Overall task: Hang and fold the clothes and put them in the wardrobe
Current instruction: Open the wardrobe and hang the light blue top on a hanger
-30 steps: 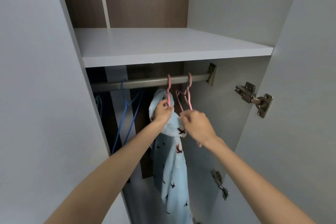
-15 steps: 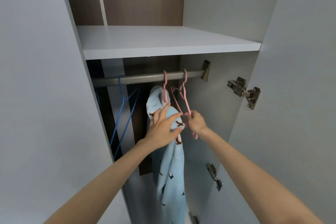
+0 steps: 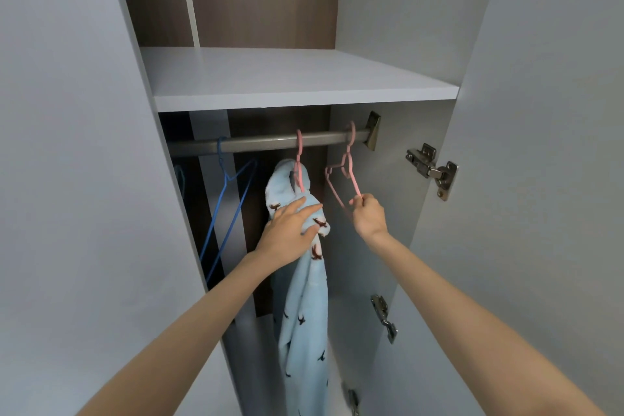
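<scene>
At the left end of the wardrobe rail [image 3: 263, 142] hangs an empty blue wire hanger [image 3: 225, 177]. Mid-rail, a pale blue bird-print garment [image 3: 304, 307] droops from a pink hanger [image 3: 298, 152]. It looks soft, light and limp, bunched at the neck, so it is best taken at the shoulders. The left hand [image 3: 287, 236] lies on it, fingers straight, gripping nothing. Toward the rail's right end, the right hand [image 3: 369, 218] pinches the sloping arm of a bare pink hanger [image 3: 352, 179], thin and probably springy.

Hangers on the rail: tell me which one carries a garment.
The middle pink hanger, holding the light blue bird-print garment that the left hand touches. The blue hanger to its left and the rightmost pink hanger, pinched by the right hand, are bare.
</scene>
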Available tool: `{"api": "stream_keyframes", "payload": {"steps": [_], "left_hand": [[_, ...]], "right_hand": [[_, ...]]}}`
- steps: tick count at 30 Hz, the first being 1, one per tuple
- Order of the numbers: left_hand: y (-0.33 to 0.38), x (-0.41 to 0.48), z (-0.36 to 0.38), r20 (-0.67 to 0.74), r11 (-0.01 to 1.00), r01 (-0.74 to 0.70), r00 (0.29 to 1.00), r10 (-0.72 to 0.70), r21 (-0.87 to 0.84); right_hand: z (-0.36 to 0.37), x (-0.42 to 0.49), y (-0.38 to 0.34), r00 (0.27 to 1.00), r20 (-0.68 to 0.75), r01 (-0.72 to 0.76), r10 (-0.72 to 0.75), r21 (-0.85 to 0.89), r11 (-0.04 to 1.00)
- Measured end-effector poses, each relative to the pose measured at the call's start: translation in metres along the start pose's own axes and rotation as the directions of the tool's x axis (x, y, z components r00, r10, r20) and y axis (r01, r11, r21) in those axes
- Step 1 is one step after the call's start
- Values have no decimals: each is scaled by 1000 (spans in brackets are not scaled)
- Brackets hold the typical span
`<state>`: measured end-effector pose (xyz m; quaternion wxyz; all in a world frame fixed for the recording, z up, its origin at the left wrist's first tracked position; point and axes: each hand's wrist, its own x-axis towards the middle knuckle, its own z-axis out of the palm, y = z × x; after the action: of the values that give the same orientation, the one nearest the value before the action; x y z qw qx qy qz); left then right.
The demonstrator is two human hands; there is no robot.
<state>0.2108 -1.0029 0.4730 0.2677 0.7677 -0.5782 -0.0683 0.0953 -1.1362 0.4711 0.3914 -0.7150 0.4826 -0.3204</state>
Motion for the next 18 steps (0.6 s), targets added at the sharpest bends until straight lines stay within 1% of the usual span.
{"api": "stream_keyframes", "payload": {"steps": [3,9,13,18], "left_hand": [[2,-5,-7,-13,993,30,999,-31,-113],[9,-23,-21,-105,983,37,993,-56,-179],[14,-44,-27,-152,977,23,987,-57,-214],[22,-94,-35,-125,967,31,990,-65,-254]], "right_hand": [[-7,1,-4,1000,10,10,-10,-15,1000],[-13,-7,-7,999,12,37,-37,9,999],[-18,-41,0,999,8,47,-47,-6,999],[-24,-98,7,999,-1,50,-50,-11,999]]}}
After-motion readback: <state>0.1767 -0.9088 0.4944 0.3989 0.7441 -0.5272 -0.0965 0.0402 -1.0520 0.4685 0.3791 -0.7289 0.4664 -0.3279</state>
